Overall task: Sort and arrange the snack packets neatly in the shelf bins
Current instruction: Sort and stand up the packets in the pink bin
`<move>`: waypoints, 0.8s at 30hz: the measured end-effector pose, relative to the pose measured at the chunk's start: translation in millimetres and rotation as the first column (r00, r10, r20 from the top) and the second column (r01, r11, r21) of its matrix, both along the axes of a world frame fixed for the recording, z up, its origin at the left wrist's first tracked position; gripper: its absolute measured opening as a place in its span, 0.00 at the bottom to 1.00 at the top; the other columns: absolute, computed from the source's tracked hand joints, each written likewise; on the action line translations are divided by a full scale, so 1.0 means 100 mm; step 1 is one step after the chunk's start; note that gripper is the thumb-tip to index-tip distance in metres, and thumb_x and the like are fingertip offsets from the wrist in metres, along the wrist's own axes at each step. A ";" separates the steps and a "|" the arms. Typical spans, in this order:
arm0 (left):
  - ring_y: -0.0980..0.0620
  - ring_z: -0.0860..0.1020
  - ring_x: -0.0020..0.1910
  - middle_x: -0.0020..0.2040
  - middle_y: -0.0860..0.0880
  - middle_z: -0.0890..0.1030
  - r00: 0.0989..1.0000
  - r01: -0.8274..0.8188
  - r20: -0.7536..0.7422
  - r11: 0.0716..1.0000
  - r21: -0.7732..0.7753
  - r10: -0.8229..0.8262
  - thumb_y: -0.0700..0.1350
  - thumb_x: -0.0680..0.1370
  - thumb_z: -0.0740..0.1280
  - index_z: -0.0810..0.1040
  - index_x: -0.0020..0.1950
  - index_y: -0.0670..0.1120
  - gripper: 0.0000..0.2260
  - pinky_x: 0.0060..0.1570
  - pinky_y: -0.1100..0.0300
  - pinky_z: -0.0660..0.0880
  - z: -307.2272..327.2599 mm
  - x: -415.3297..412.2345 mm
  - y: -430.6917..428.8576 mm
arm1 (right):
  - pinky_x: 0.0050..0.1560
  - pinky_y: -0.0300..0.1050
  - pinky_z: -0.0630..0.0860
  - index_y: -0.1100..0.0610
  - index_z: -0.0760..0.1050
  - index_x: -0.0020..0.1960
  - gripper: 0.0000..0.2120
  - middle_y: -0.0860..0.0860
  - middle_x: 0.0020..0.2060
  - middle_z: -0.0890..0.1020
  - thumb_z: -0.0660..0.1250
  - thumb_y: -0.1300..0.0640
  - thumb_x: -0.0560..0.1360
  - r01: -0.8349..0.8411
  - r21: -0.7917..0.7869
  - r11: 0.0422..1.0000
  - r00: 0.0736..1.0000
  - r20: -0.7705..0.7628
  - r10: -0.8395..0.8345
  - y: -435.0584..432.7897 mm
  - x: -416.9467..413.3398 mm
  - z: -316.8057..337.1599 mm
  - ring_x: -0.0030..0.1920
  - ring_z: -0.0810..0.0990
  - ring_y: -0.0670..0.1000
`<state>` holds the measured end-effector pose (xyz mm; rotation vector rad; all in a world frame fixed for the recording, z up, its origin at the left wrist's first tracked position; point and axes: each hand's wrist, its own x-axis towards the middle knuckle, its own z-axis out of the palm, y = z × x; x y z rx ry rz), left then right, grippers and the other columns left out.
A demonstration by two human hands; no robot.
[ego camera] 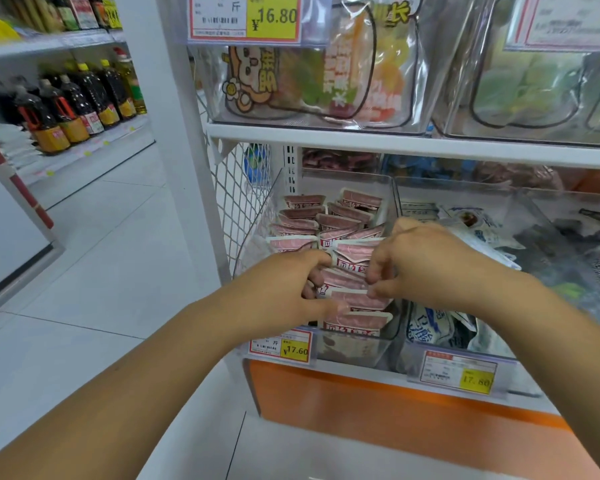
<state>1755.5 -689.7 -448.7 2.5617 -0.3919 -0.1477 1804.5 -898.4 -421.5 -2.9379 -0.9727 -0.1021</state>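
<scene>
Several small pink snack packets (329,220) stand in rows inside a clear plastic shelf bin (388,202) on the middle shelf. Both of my hands reach into the front of this bin. My left hand (288,289) curls its fingers around the left edge of the front pink packets (352,299). My right hand (416,265) pinches the right edge of the same front packets, its thumb and fingertips bent onto them. The packets under my palms are partly hidden.
A neighbouring clear bin (520,206) to the right holds blue-white and dark packets. Price tags (280,345) hang on the shelf front. Bins of larger bags (312,81) sit on the shelf above. Bottles (73,102) line a shelf at far left. White floor tiles lie at left.
</scene>
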 end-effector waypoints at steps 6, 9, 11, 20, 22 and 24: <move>0.57 0.76 0.57 0.64 0.52 0.76 0.999 0.000 0.047 0.995 0.098 -0.005 0.58 0.76 0.67 0.62 0.75 0.56 0.29 0.57 0.59 0.74 -0.02 0.01 0.05 | 0.62 0.50 0.62 0.38 0.76 0.41 0.09 0.40 0.40 0.68 0.66 0.34 0.71 -0.005 -0.087 0.996 0.997 -0.076 -0.002 0.05 -0.03 -0.05 0.53 0.59 0.46; 0.59 0.78 0.53 0.61 0.54 0.77 1.000 -0.026 0.013 0.999 0.033 0.026 0.59 0.74 0.70 0.59 0.75 0.62 0.32 0.54 0.60 0.76 -0.05 0.00 0.06 | 0.63 0.50 0.61 0.43 0.80 0.49 0.12 0.41 0.47 0.74 0.67 0.38 0.72 -0.020 -0.071 0.997 0.993 -0.118 0.012 0.04 -0.05 -0.09 0.55 0.62 0.45; 0.59 0.78 0.51 0.60 0.54 0.77 0.999 -0.040 -0.008 0.999 -0.035 0.040 0.57 0.74 0.70 0.59 0.75 0.62 0.32 0.53 0.59 0.77 -0.07 -0.01 0.04 | 0.61 0.49 0.62 0.50 0.78 0.44 0.13 0.42 0.45 0.77 0.67 0.40 0.73 -0.016 -0.023 1.000 0.997 -0.076 0.014 -0.01 -0.06 -0.12 0.55 0.66 0.45; 0.64 0.79 0.47 0.50 0.61 0.79 0.998 -0.001 -0.070 0.992 -0.124 -0.008 0.52 0.76 0.70 0.70 0.67 0.61 0.21 0.51 0.64 0.76 -0.16 0.05 0.02 | 0.56 0.47 0.68 0.47 0.77 0.41 0.26 0.44 0.39 0.79 0.52 0.28 0.71 0.038 0.033 0.999 0.985 -0.172 -0.031 -0.02 -0.04 -0.12 0.52 0.66 0.44; 0.65 0.78 0.47 0.50 0.61 0.79 0.998 -0.009 -0.064 0.992 -0.129 0.000 0.54 0.75 0.70 0.70 0.68 0.63 0.22 0.50 0.66 0.75 -0.16 0.07 0.00 | 0.57 0.49 0.69 0.46 0.77 0.39 0.19 0.45 0.38 0.80 0.58 0.35 0.75 0.033 0.049 0.998 0.984 -0.176 -0.023 -0.02 -0.02 -0.12 0.51 0.65 0.43; 0.65 0.77 0.45 0.50 0.60 0.80 0.999 -0.035 -0.020 0.991 -0.128 0.033 0.56 0.74 0.70 0.70 0.68 0.62 0.23 0.51 0.62 0.76 -0.18 0.09 -0.03 | 0.58 0.49 0.67 0.48 0.77 0.37 0.14 0.45 0.38 0.80 0.63 0.41 0.76 0.019 0.008 1.000 0.993 -0.118 -0.018 0.01 0.00 -0.12 0.50 0.65 0.43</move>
